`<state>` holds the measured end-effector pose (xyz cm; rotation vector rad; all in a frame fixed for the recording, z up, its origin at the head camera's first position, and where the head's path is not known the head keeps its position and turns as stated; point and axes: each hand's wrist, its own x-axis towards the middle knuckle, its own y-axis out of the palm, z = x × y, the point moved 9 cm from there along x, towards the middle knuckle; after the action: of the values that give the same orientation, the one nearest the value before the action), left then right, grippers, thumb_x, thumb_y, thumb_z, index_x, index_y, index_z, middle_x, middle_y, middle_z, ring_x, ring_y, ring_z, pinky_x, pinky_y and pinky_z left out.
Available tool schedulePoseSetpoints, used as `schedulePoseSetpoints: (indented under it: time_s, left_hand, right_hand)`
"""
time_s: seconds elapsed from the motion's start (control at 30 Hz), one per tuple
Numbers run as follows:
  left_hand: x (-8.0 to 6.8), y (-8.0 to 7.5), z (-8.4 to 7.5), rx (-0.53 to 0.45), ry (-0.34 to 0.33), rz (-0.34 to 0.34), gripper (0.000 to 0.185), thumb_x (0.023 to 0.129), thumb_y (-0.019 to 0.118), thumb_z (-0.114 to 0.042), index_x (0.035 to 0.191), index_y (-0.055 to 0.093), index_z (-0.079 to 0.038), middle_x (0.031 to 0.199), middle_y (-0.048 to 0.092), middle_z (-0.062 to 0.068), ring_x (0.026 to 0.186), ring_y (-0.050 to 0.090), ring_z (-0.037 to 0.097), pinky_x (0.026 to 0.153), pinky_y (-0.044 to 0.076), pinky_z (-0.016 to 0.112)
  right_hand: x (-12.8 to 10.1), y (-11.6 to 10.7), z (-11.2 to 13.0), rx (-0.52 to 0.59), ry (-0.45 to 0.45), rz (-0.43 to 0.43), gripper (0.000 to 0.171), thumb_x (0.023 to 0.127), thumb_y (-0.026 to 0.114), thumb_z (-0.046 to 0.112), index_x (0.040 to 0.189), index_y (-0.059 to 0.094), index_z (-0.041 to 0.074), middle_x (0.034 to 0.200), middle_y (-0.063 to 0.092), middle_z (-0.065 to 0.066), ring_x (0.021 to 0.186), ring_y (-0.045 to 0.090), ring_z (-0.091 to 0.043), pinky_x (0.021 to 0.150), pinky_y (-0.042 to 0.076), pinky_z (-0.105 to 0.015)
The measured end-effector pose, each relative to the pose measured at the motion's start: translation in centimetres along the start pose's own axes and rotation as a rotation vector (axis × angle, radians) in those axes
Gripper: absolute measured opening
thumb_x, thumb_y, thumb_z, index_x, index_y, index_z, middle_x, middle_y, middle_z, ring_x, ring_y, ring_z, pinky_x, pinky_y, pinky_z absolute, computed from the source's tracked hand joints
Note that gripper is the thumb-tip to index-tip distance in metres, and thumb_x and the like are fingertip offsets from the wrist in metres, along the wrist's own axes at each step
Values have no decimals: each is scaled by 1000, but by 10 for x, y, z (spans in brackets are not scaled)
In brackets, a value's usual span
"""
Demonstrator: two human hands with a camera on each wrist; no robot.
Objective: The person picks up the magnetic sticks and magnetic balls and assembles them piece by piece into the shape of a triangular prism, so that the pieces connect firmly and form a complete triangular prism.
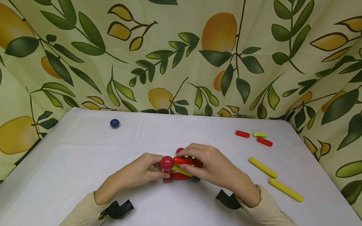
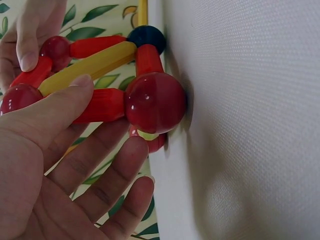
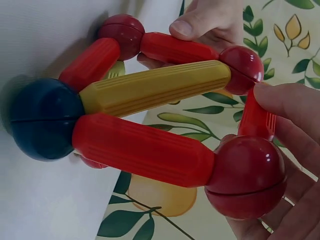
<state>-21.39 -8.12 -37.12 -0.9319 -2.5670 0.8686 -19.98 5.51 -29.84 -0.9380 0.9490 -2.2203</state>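
Left hand point(image 1: 142, 170): bare past the wrist.
Right hand point(image 1: 211, 165): likewise bare.
Left sleeve point(image 1: 85, 209): beige fabric, lightly creased.
Right sleeve point(image 1: 266, 207): matching beige, wrinkled near its edge.
Left wristpiece point(image 1: 117, 210): black, angular, beside the sleeve's end.
Right wristpiece point(image 1: 229, 201): black, similarly angular.

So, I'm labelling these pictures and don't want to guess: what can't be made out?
Head view: part of the near blue ball, behind the right hand.
Left wrist view: the far end of the topmost yellow rod, cut off by the upper edge.
Right wrist view: most of the pale green piece, behind the slanting yellow rod and a red rod.
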Motion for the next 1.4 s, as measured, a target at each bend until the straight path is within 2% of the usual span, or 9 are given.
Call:
schedulePoseSetpoints:
  time_s: [0.57,0.77,0.93,1.07,1.23,1.4]
  left_hand:
    - [0,-1,1,13,-8,-5,21,87,76,-20,108,71,-16,95,73,-11,80,61,2,75,53,22]
    - [0,0,1,2,-5,0,21,87,76,-19,107,72,-15,94,73,-10,79,61,2,74,54,22]
    - [0,0,2,-6,-16,3,22,86,77,-19,107,71,-15,94,73,-11,78,61,2,74,54,22]
    - [0,4,7,3,-48,19,22,85,78,-18,106,70,-16,93,71,-12,81,61,3,76,53,23]
    - [-2,10,16,47,-98,52,25,85,79,-20,107,69,-20,94,67,-14,86,61,6,80,52,23]
    - [-2,12,18,49,-112,64,26,82,82,-23,105,69,-22,90,65,-13,84,59,10,76,51,23]
  right_hand:
    - [-5,9,-14,74,61,26,27,89,75,22,114,71,13,106,72,3,92,66,-5,79,57,-22]
    - [-8,9,-24,61,133,100,30,84,80,20,113,71,17,102,72,6,84,61,-3,72,55,-19]
    - [-12,11,-35,49,241,218,37,84,81,22,119,68,19,109,71,7,92,61,-6,76,54,-20]
    - [-16,12,-42,34,285,282,41,82,82,19,120,68,18,113,70,6,99,62,-9,82,55,-21]
    - [-18,13,-50,70,312,302,42,80,82,11,119,68,15,112,71,3,99,64,-11,84,56,-22]
    - [-19,13,-53,103,320,301,39,80,82,9,116,68,16,110,71,3,98,65,-11,84,56,-23]
